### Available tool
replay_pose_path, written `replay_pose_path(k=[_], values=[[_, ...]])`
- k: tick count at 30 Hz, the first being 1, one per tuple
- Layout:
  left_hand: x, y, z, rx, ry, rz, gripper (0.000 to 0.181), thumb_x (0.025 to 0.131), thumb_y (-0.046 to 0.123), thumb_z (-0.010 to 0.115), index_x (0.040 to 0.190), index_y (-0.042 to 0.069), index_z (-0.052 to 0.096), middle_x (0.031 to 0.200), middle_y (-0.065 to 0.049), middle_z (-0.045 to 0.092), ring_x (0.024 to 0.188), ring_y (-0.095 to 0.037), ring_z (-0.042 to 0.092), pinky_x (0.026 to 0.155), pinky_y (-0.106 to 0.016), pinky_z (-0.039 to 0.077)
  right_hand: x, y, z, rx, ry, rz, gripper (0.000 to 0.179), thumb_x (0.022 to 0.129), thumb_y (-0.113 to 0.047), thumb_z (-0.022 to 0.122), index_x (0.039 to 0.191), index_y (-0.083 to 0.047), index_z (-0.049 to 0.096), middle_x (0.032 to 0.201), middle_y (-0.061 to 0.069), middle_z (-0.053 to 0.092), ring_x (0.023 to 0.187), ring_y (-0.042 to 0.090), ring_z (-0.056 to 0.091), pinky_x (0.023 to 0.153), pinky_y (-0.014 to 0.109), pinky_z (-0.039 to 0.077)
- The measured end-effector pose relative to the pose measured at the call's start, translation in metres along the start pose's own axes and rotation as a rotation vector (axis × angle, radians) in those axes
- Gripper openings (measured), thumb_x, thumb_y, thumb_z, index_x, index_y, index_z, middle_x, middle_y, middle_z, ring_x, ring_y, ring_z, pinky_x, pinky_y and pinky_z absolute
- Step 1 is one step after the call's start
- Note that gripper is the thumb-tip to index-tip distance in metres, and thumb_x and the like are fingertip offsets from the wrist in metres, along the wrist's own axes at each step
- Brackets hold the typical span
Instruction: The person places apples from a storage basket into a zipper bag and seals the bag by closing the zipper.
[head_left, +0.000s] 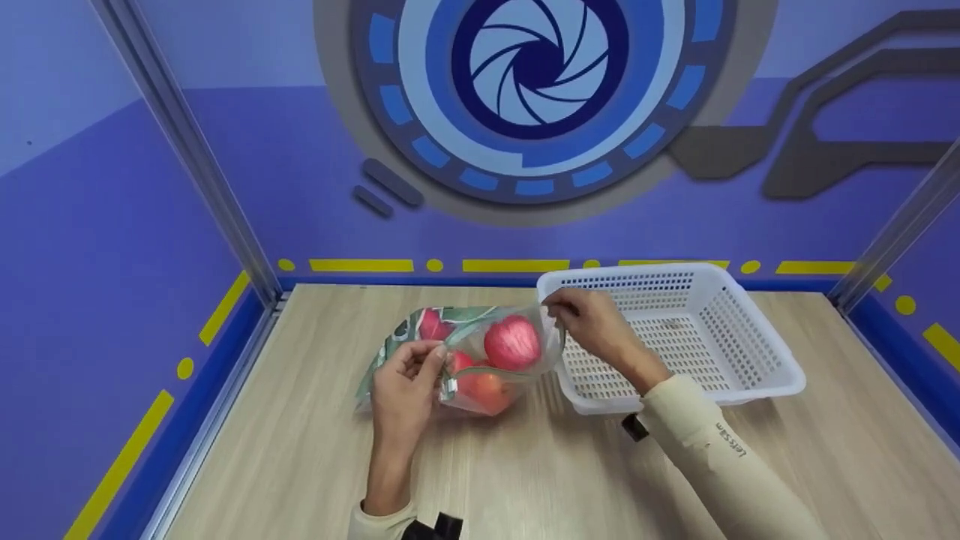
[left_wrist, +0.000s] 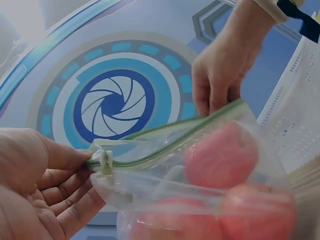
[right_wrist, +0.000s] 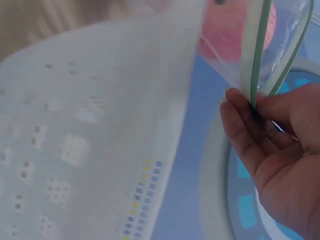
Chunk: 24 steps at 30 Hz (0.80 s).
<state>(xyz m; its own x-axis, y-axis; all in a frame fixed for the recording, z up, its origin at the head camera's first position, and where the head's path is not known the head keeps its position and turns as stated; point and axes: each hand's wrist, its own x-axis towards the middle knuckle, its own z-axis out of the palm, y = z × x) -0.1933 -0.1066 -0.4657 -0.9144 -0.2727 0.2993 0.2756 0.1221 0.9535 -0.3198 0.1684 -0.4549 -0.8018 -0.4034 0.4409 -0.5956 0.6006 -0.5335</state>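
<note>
A clear zip bag (head_left: 465, 307) with green zip strips holds several red apples (head_left: 513, 343). My left hand (head_left: 405, 379) pinches one end of the bag's zip, at a small whitish slider (left_wrist: 106, 161) seen in the left wrist view. With thumb and fingertips, my right hand (head_left: 596, 322) pinches the other end of the zip edge, above the basket's left rim. Between the hands the bag's mouth is stretched, and its two zip strips (right_wrist: 260, 55) stand apart in the right wrist view. The apples sit in the bag below the zip.
A white perforated plastic basket (head_left: 750, 375) stands on the wooden table (head_left: 300, 465) just right of the bag, with a small scrap on its floor. Blue printed panels (head_left: 315, 180) enclose the back and sides, joined by metal posts (head_left: 217, 187).
</note>
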Motion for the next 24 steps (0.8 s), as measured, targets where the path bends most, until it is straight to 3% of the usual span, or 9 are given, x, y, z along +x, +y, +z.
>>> replay_pose_path(k=[2, 8, 11, 14, 20, 24], values=[[-0.001, 0.002, -0.003, 0.037, 0.016, 0.037, 0.011, 0.102, 0.007, 0.072, 0.111, 0.002, 0.075, 0.091, -0.006, 0.071, 0.077, -0.022, 0.063, 0.061, -0.022, 0.053, 0.004, -0.006, -0.007, -0.002, 0.05, -0.001, 0.01, 0.097, 0.002, 0.074, 0.103, -0.001, 0.08, 0.097, 0.008, 0.078, 0.08, 0.019, 0.07, 0.073, 0.04, 0.06], [-0.002, 0.011, -0.013, 0.132, 0.056, 0.158, 0.013, 0.099, 0.005, 0.076, 0.112, 0.003, 0.076, 0.097, -0.003, 0.073, 0.087, -0.018, 0.068, 0.074, -0.023, 0.059, 0.011, -0.026, -0.02, -0.008, 0.15, -0.028, 0.011, 0.096, 0.0, 0.076, 0.106, -0.002, 0.081, 0.096, 0.008, 0.078, 0.077, 0.018, 0.069, 0.069, 0.036, 0.06], [-0.004, 0.014, -0.018, 0.159, 0.015, 0.135, 0.02, 0.095, -0.001, 0.078, 0.114, 0.003, 0.076, 0.099, -0.004, 0.073, 0.09, -0.019, 0.069, 0.077, -0.025, 0.061, 0.013, -0.033, -0.023, 0.015, 0.168, -0.022, 0.012, 0.097, -0.001, 0.075, 0.107, -0.002, 0.081, 0.096, 0.008, 0.079, 0.076, 0.016, 0.07, 0.068, 0.032, 0.059], [-0.006, 0.014, -0.021, 0.269, -0.012, 0.095, 0.027, 0.09, -0.004, 0.079, 0.115, 0.003, 0.075, 0.099, -0.005, 0.073, 0.091, -0.02, 0.07, 0.08, -0.029, 0.062, 0.015, -0.036, -0.023, 0.044, 0.172, -0.003, 0.012, 0.098, -0.001, 0.074, 0.107, -0.002, 0.081, 0.094, 0.007, 0.079, 0.075, 0.015, 0.073, 0.067, 0.028, 0.058], [-0.008, 0.009, -0.028, 0.595, 0.088, 0.066, 0.011, 0.089, 0.008, 0.081, 0.098, 0.003, 0.078, 0.09, -0.006, 0.075, 0.081, -0.022, 0.07, 0.073, -0.04, 0.06, 0.019, -0.036, -0.022, 0.057, 0.16, 0.019, 0.012, 0.096, 0.0, 0.076, 0.106, -0.002, 0.082, 0.094, 0.007, 0.079, 0.075, 0.016, 0.074, 0.068, 0.029, 0.059], [0.0, 0.002, -0.031, 0.649, 0.097, 0.023, 0.009, 0.091, 0.011, 0.077, 0.088, 0.004, 0.081, 0.08, -0.007, 0.074, 0.071, -0.021, 0.065, 0.064, -0.037, 0.053, 0.023, -0.035, -0.024, 0.017, 0.158, 0.016, 0.011, 0.095, 0.0, 0.075, 0.104, -0.001, 0.082, 0.093, 0.009, 0.079, 0.078, 0.02, 0.073, 0.07, 0.036, 0.061]])
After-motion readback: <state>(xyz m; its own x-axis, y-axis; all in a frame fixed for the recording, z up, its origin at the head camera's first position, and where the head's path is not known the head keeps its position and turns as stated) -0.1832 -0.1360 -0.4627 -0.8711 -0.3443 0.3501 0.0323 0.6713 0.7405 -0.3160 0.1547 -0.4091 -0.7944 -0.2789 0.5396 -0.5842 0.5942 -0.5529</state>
